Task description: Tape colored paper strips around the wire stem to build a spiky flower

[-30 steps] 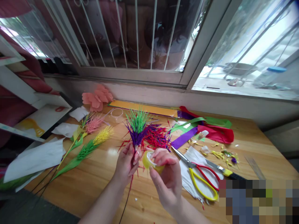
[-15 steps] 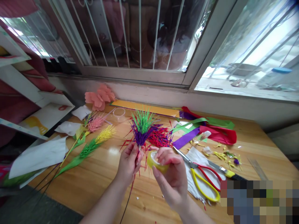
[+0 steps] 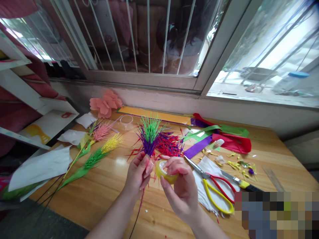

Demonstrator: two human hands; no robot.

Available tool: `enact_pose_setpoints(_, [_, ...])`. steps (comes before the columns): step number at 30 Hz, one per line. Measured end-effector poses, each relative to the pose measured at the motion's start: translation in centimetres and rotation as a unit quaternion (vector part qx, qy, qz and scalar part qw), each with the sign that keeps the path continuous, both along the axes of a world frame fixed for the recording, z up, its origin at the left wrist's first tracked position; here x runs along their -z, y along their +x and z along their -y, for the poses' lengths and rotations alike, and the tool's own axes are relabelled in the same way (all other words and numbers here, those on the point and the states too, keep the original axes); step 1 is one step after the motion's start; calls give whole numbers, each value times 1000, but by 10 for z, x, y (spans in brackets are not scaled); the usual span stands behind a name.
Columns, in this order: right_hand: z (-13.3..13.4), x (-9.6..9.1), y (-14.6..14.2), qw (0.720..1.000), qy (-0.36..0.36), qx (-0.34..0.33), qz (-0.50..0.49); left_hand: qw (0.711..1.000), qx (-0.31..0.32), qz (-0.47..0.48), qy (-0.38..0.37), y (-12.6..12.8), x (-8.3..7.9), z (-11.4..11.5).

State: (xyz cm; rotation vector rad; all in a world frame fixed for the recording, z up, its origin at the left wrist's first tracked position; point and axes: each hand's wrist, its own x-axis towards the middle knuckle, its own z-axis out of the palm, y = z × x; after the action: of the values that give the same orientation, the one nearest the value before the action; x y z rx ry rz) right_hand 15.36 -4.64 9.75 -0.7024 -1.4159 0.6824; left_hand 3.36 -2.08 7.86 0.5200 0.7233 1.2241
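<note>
My left hand (image 3: 140, 171) is closed around the base of a paper wheat ear (image 3: 150, 136), green at the tip and purple below. Its thin dark stem (image 3: 136, 214) slants down beneath the hand. In my right hand (image 3: 180, 186) is a roll of clear yellowish tape (image 3: 161, 171), gripped between thumb and fingers close beside the left hand. Whether a strip of tape joins the roll to the ear is hard to make out. Behind the hands lies a heap of red and purple paper pieces (image 3: 171, 144).
Scissors (image 3: 209, 177) with red and yellow handles and a utility knife (image 3: 243, 184) lie at right on white paper. Coloured strips (image 3: 231, 141) are behind them. Finished-looking wheat stems (image 3: 96, 159) and a pink paper flower (image 3: 106, 104) lie at left. A barred window borders the table's back.
The right hand and tape roll have shifted very slightly left. The left hand keeps its hold on the wheat ear; little else differs.
</note>
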Motion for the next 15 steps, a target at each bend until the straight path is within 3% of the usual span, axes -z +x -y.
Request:
enact_pose_setpoints(8, [0, -1, -5, 999, -17, -5, 31, 994, -69, -75, -35, 7, 1, 5])
enact_pose_setpoints(15, [-5, -2, -14, 999, -17, 0, 43, 994, -78, -50, -63, 4, 8, 1])
